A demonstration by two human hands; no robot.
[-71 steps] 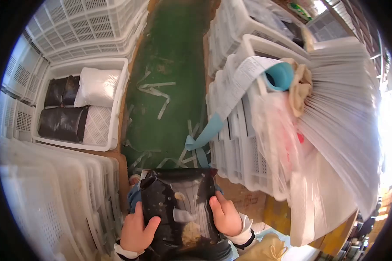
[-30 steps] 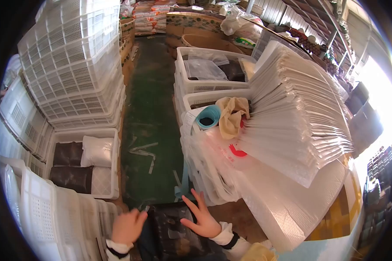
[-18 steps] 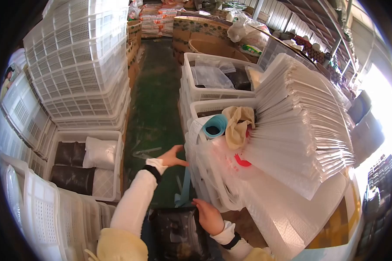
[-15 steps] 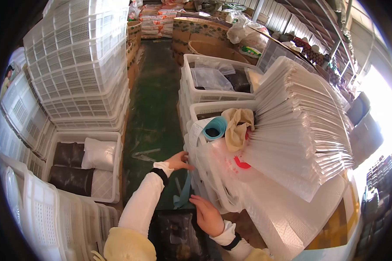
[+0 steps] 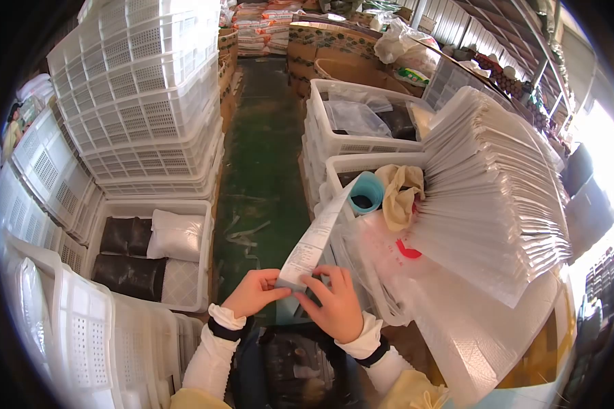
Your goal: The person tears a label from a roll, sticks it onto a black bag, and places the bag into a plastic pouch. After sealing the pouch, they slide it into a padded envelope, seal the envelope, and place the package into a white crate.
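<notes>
My left hand (image 5: 254, 294) pinches the lower left edge of a printed label strip (image 5: 309, 245). On the strip's right side, my right hand (image 5: 335, 305) grips it between thumb and fingers. The strip stretches up to a light-blue roll (image 5: 367, 191), which lies beside a crumpled beige cloth (image 5: 398, 198) on the crate stack. Below my hands lies a shiny black package (image 5: 297, 365), blurred in part.
A fanned stack of white bubble mailers (image 5: 491, 184) covers the right side. A crate of dark and white packages (image 5: 205, 255) stands at left, below tall stacked white crates (image 5: 133, 102). A person (image 5: 12, 133) is at the far left edge.
Both hands have come together on the label strip, which is now pulled out from the roll towards me. The view has shifted slightly, so the surroundings appear farther right.
</notes>
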